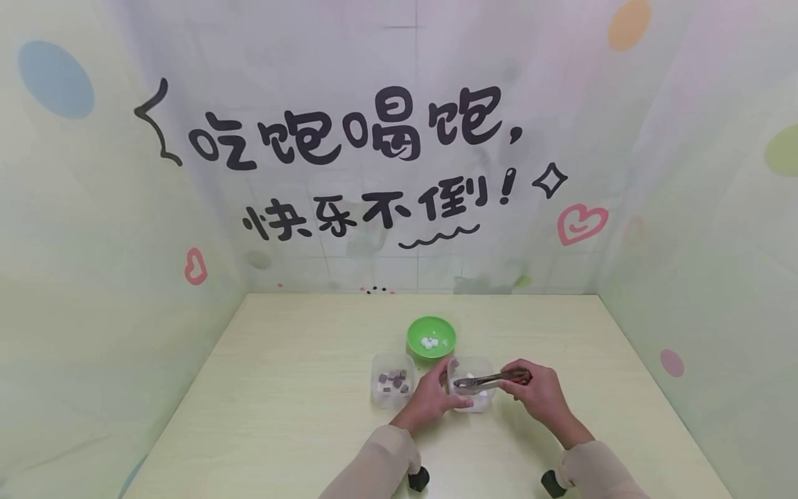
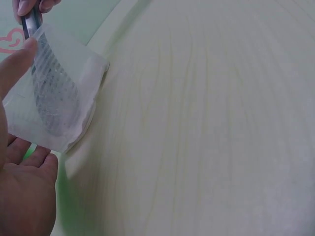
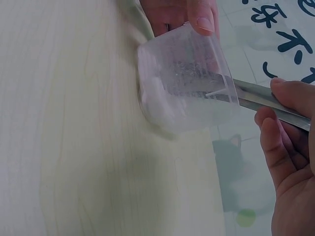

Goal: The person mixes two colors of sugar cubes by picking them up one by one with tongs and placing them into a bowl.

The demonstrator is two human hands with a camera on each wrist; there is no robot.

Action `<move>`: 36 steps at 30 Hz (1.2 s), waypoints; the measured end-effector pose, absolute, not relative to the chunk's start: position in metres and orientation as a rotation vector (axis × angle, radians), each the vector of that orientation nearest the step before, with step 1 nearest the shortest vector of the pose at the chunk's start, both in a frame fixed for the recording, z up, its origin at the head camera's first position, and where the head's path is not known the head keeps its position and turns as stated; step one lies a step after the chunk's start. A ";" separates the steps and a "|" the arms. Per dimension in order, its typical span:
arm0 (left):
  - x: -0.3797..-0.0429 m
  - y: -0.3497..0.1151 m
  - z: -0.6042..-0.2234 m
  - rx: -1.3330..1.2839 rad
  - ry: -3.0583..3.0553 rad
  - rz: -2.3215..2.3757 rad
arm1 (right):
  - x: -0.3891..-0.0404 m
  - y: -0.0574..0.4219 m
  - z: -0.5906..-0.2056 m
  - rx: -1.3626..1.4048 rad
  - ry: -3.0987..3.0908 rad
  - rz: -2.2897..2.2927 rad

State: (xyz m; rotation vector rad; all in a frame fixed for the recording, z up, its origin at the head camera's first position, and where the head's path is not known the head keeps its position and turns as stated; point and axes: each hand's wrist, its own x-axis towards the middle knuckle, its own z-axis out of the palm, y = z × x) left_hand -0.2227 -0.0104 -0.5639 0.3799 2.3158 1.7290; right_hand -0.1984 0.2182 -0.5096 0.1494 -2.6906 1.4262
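Observation:
My left hand (image 1: 433,396) holds a clear plastic container (image 1: 469,407) by its near and far sides, thumb in front and fingers behind. White pieces (image 1: 483,394) lie inside it. Metal tongs (image 1: 494,379) are gripped between the thumb and fingers of my right hand (image 1: 541,389). Their tips reach down into the container. In the right wrist view the tongs (image 3: 258,98) run in over the rim of the tilted-looking container (image 3: 160,108). Through the cloudy wall, whether the tips pinch a piece cannot be told.
A green bowl (image 1: 414,346) with several white pieces stands behind the container. Left of my left hand is a second clear container (image 1: 375,395) holding several brownish-purple chunks (image 1: 397,381). All stand on a pale wooden table (image 1: 280,402), with printed walls at the back and sides.

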 end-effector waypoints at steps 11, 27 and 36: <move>-0.221 -0.010 -0.561 0.402 2.320 1.724 | -0.197 0.222 -0.506 0.168 -2.583 1.454; -0.222 -0.010 -0.559 0.366 2.337 1.707 | -0.198 0.221 -0.492 0.196 -2.452 1.486; -0.221 -0.010 -0.562 0.346 2.327 1.709 | -0.200 0.219 -0.483 0.188 -2.429 1.525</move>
